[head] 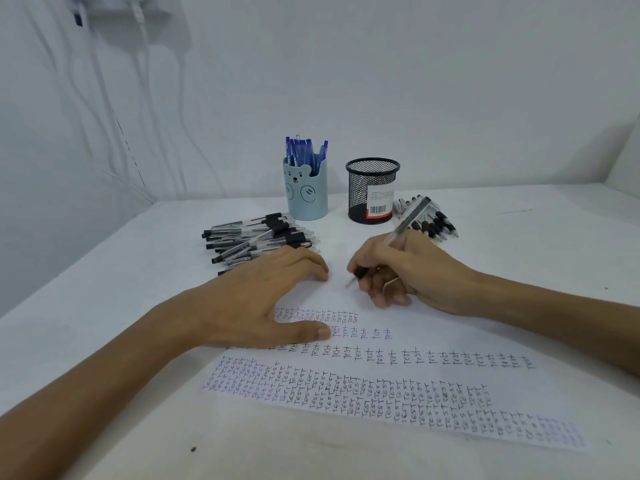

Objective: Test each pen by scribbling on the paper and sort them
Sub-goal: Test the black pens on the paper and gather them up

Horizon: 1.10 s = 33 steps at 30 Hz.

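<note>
In front of the black mesh cup [372, 190] the right hand [398, 271] grips a black pen [410, 218], tip at the paper [381, 382]; the left hand [263, 299] lies flat on it; many "test" rows are written, blue pens [304, 152] fill the bear cup [306, 195] left of the mesh cup; the pile of black pens [259, 240] further left probably awaits testing

White table [86, 306] sits in a corner: plain white back wall [450, 81], left wall [52, 168] with white cables [141, 20] hanging from a blurred fixture [114, 6] up top. White slanted panel [625, 157] at far right. Light is even, shadows soft.
</note>
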{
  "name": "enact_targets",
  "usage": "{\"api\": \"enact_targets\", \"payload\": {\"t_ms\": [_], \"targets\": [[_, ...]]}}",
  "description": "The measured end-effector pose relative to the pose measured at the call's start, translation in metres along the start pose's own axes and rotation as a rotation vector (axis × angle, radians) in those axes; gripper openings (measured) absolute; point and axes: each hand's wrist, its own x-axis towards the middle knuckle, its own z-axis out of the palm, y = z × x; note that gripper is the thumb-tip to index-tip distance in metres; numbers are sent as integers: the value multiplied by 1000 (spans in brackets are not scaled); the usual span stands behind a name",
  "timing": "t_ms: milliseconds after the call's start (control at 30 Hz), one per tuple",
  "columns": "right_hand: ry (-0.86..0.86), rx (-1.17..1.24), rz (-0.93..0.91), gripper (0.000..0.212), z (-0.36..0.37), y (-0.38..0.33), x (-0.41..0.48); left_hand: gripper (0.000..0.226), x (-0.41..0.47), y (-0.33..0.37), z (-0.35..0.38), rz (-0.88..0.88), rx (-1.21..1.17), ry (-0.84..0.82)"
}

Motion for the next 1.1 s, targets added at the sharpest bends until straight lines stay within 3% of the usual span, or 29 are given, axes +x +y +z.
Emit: {"api": "enact_targets", "payload": {"t_ms": [133,333,833,1100], "targets": [[-63,-103,-53,7,2,1,-6,73,1,-1,1,4,14,-7],[-79,-213,-115,21,7,0,-15,74,1,-3,1,6,25,-17],[-141,-272,-129,30,8,-1,-12,75,0,-3,1,13,38,-29],[-139,-305,-137,22,7,-1,-11,77,1,-4,1,5,24,-31]]}}
